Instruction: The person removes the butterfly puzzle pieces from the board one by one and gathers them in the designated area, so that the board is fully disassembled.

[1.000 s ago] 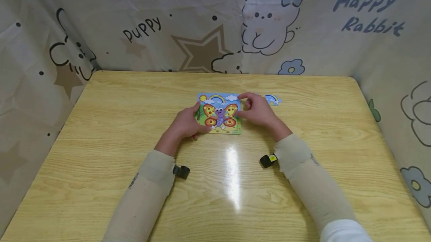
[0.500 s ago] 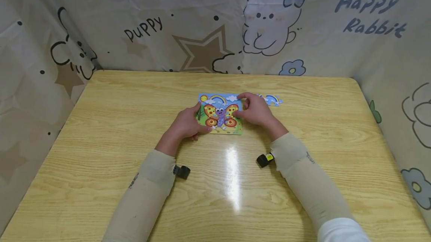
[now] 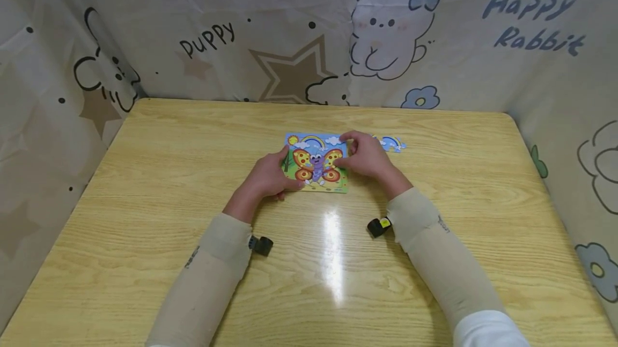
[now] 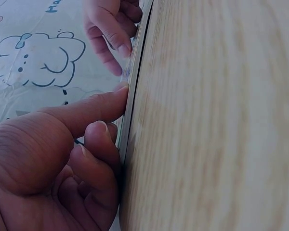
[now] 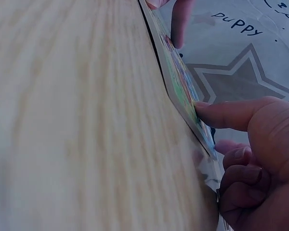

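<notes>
A butterfly jigsaw puzzle (image 3: 316, 167) lies flat on the wooden table, its picture facing up. At its left side my left hand (image 3: 267, 176) grips the board; the thumb lies over the front edge and the index finger runs along the left edge. Curled fingers of the left hand (image 4: 62, 159) show beside the board's edge in the left wrist view. From the right, my right hand (image 3: 369, 158) holds the puzzle, thumb on the butterfly's wing and index finger at the cloud corner. In the right wrist view, the right hand's (image 5: 265, 149) other fingers are curled beneath.
Loose blue puzzle pieces with a rainbow print (image 3: 392, 144) lie right of the puzzle, partly hidden behind the right hand. The wooden table (image 3: 309, 282) meets a printed cloth curtain (image 3: 203, 25) at the back. A small black camera sits on each wrist.
The right wrist and forearm have shifted slightly left, and the right thumb lies a little farther in on the wing. The left hand keeps its place on the puzzle.
</notes>
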The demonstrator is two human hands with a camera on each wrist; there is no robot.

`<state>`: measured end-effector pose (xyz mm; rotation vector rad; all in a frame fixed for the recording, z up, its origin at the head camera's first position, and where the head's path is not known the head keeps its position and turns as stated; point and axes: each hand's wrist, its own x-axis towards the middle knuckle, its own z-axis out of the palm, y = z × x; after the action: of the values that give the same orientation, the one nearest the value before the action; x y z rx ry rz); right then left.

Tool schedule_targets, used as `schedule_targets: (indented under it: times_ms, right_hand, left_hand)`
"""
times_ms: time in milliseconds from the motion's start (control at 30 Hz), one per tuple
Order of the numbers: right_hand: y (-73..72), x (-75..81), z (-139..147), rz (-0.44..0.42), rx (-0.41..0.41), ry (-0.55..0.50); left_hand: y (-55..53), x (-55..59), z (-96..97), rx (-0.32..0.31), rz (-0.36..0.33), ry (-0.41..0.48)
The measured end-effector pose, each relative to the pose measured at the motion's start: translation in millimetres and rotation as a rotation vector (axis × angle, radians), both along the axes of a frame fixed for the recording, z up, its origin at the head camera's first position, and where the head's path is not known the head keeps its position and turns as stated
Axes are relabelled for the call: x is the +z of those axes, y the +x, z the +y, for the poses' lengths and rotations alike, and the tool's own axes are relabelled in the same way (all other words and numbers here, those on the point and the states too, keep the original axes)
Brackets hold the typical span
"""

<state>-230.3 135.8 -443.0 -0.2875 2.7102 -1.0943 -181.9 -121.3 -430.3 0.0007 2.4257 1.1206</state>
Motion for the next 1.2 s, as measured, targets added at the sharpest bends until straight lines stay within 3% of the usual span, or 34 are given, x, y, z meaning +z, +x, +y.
schedule_targets:
  times_ms: [700, 1200]
  right_hand:
    - [-3.2, 5.2, -3.3, -0.121, -0.064, -0.086]
    - [-0.8, 5.1, -2.0, -0.093, -0.101, -0.061]
  left_hand:
    - [-0.4, 0.1, 1.4, 0.005, -0.003, 0.002]
    - [-0.5, -2.6, 0.6, 0.008, 0.001, 0.009]
